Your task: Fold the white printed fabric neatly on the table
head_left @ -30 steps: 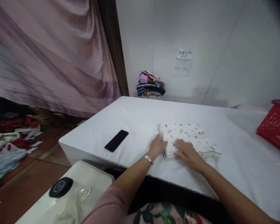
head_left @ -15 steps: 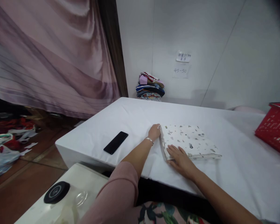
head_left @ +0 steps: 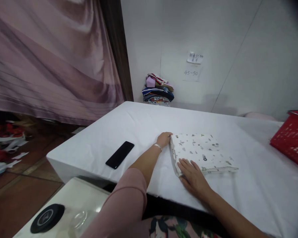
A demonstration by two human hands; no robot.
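Note:
A folded white cloth [head_left: 201, 150] with a small scattered print lies flat on the white-covered table [head_left: 149, 120]. My left hand [head_left: 164, 139], with a bracelet at its wrist, has its fingers closed on the cloth's far left corner. Near the front left corner, my right hand [head_left: 192, 175] rests flat on the cloth with its fingers stretched out; its thumb is at the near edge. To the left of my left arm lies a black phone [head_left: 120, 154].
A stack of folded fabrics [head_left: 159, 89] stands beyond the table's far edge, by the wall. At the right is a red basket [head_left: 291, 138]. A white surface with a black round object [head_left: 47, 218] is at lower left. A pink curtain [head_left: 52, 59] hangs behind.
The camera view has shifted slightly, so the phone and table edge sit further left. Both hands keep nearly the same places on the cloth.

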